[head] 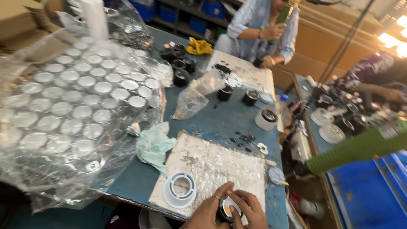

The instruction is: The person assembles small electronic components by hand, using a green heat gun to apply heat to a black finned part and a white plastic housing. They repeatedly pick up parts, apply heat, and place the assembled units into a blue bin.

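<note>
While both hands close on it, one round black part [229, 208] with pale face held at near edge of surface [220, 121]: left hand [208, 211] and right hand [250, 208] gripping together. White ring [180, 189] just beside, untouched. Tray of silver caps [80, 91] stacked at left, unused.

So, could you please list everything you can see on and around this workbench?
workbench: one, blue, centre
clear bag of round silver caps: one, left
white ring: one, on the near board
scuffed white board: one, near edge
pale green cloth: one, beside the board
black round housings: several, far side
yellow cloth: one, far side
co-worker in a light shirt: one, seated opposite
green hose: one, right
blue crate: one, lower right
small round black and silver part: one, held over the board
left hand: fingers on the part
right hand: fingers on the part
</note>
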